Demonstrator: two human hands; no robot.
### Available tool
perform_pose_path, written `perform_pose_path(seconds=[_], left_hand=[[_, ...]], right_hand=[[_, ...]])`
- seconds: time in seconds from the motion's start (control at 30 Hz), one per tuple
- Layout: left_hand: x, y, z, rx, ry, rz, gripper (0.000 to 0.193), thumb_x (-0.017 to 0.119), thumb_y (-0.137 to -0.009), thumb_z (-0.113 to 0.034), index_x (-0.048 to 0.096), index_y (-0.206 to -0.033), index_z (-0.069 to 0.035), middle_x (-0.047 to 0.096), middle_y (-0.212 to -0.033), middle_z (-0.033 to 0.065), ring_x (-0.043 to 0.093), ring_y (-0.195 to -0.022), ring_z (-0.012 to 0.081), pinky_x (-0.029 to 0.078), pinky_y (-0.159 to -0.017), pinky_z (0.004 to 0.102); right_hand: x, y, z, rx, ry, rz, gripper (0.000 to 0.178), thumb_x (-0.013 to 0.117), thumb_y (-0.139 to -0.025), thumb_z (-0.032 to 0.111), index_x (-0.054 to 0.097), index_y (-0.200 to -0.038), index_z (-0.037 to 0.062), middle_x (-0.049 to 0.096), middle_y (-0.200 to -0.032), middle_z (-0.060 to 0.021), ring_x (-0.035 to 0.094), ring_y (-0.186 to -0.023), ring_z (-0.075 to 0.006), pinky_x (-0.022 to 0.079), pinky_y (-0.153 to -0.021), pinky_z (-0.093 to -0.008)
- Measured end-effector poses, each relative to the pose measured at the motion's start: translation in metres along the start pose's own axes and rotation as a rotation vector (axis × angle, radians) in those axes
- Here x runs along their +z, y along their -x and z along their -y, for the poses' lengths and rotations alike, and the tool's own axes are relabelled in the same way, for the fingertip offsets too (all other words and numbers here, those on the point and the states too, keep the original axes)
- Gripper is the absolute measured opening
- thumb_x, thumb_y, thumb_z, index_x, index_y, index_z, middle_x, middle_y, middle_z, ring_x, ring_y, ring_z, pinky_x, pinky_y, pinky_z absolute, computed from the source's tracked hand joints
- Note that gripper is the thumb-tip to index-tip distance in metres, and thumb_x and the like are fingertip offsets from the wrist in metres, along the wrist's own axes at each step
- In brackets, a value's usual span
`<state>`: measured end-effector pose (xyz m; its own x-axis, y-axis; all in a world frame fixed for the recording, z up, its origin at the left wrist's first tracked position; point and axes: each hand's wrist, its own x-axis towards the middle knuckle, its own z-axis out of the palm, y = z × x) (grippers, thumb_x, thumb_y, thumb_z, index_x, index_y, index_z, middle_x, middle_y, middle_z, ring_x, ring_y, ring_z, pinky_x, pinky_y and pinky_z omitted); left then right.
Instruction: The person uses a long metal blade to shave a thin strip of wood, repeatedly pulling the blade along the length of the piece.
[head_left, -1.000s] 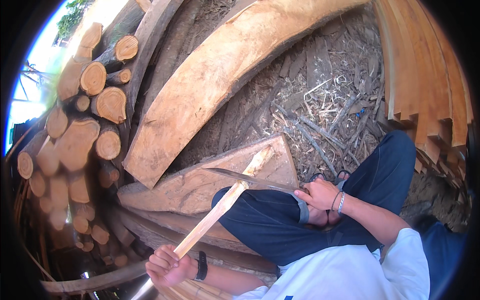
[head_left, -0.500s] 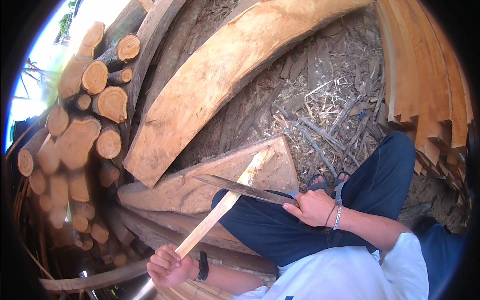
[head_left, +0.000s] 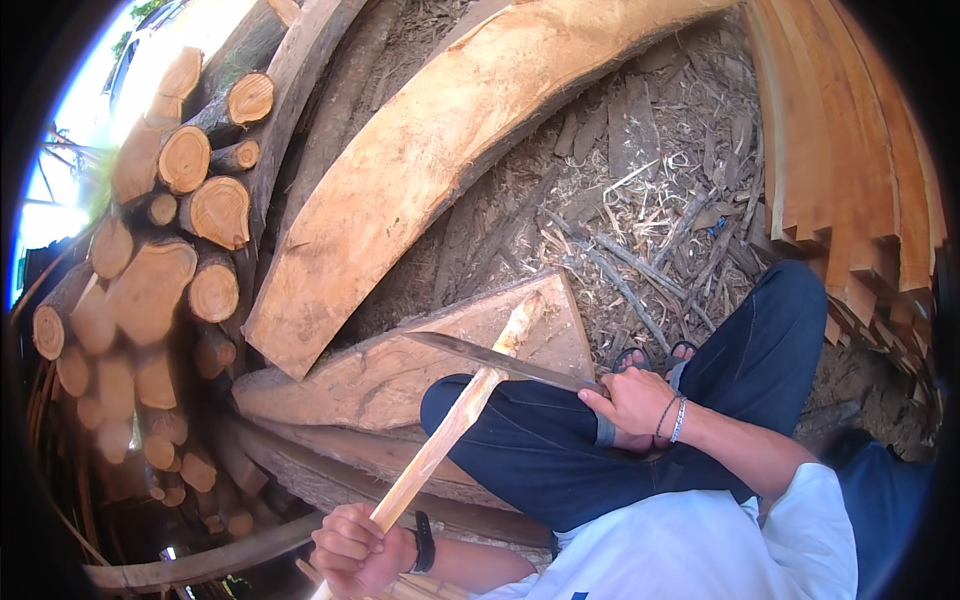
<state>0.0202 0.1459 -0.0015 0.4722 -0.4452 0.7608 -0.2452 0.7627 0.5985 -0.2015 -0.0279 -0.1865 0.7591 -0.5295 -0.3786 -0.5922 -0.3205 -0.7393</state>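
My left hand is closed round the lower part of a pale, peeled wooden stick, which slants up and away across my left knee. The stick's far end, with rougher yellowish patches, rests over a flat sawn slab. My right hand grips the handle of a machete, most of the handle hidden by the fingers. Its long dark blade points left and lies across the stick's upper part, apparently touching it.
Cut logs are stacked at the left. A long curved timber spans the far side. Sawn boards stand at the right. Shavings and sticks litter the ground beyond my sandalled feet.
The machete has moved up the stick toward its far end, my right hand moving slightly up and right. My left hand has shifted a little right and down with the stick.
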Motion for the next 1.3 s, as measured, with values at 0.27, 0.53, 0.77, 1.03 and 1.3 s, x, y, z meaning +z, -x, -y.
perform_pose_path(seconds=[0.27,0.53,0.77,1.03,1.3], left_hand=[[-0.009,0.001,0.005,-0.009,0.022,0.004,0.044,0.046,-0.092,-0.022,0.027,-0.053,-0.016,0.03,-0.045,-0.0019,0.027,-0.035,0.0073,0.024,-0.035,0.0198],[-0.026,0.003,0.003,-0.02,0.033,-0.091,0.042,0.046,-0.093,-0.022,0.029,-0.055,-0.016,0.03,-0.045,-0.0013,0.027,-0.035,0.008,0.024,-0.035,0.0209],[-0.026,0.01,-0.001,-0.004,0.015,-0.103,0.042,0.046,-0.093,-0.022,0.028,-0.055,-0.016,0.031,-0.046,-0.0012,0.026,-0.036,0.0084,0.025,-0.035,0.021],[-0.036,0.008,-0.003,-0.023,0.044,-0.112,0.041,0.044,-0.093,-0.021,0.027,-0.056,-0.016,0.029,-0.047,-0.001,0.025,-0.036,0.0086,0.023,-0.037,0.0219],[-0.045,0.013,-0.005,-0.025,0.013,-0.15,0.041,0.045,-0.094,-0.021,0.029,-0.056,-0.016,0.03,-0.048,-0.0015,0.026,-0.037,0.0091,0.024,-0.037,0.0225]], right_hand=[[0.017,-0.009,-0.029,0.023,-0.124,0.052,0.069,0.038,-0.098,0.052,0.068,-0.072,-0.005,0.061,-0.063,-0.028,0.065,-0.065,-0.0444,0.054,-0.067,-0.0493],[0.012,-0.003,-0.01,0.002,-0.095,0.027,0.069,0.039,-0.097,0.054,0.068,-0.074,-0.0045,0.063,-0.066,-0.0272,0.066,-0.068,-0.0434,0.054,-0.068,-0.0499],[0.023,-0.009,-0.038,0.024,-0.052,-0.001,0.068,0.039,-0.097,0.053,0.067,-0.077,-0.0049,0.063,-0.065,-0.0274,0.065,-0.068,-0.0437,0.053,-0.068,-0.0501],[0.014,-0.002,-0.018,0.005,-0.045,0.06,0.066,0.04,-0.096,0.054,0.066,-0.075,-0.0032,0.062,-0.064,-0.0269,0.065,-0.066,-0.0429,0.052,-0.065,-0.0507],[0.007,0.003,-0.007,-0.044,0.051,0.068,0.066,0.04,-0.096,0.055,0.066,-0.08,-0.0037,0.064,-0.063,-0.0232,0.066,-0.065,-0.0406,0.052,-0.064,-0.0494]])
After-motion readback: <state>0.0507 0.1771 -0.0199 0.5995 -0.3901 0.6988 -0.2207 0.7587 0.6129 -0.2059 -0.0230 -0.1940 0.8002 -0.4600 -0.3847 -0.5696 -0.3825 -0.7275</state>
